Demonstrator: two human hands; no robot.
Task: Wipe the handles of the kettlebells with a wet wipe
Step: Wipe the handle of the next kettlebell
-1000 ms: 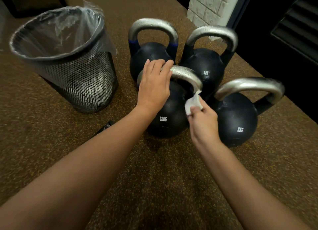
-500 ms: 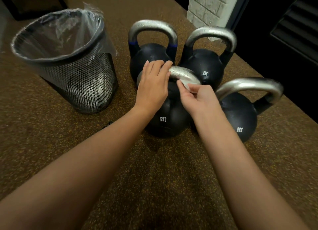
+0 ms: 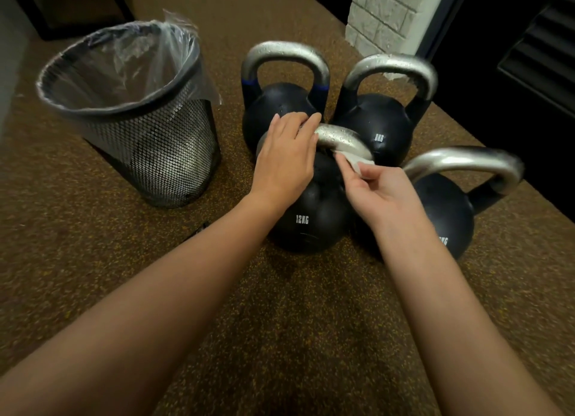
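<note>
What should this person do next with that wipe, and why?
Probably slide the wet wipe further along the handle of the 12KG kettlebell. The right hand pinches it against the handle's right part, while the left hand rests on the left part, so that stretch looks not yet reached.

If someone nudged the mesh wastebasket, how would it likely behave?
The mesh wastebasket probably slides or tips easily: thin open mesh, only a plastic liner visible inside, so likely light. It looks rigid and taller than its narrower base, hence somewhat tippy.
</note>
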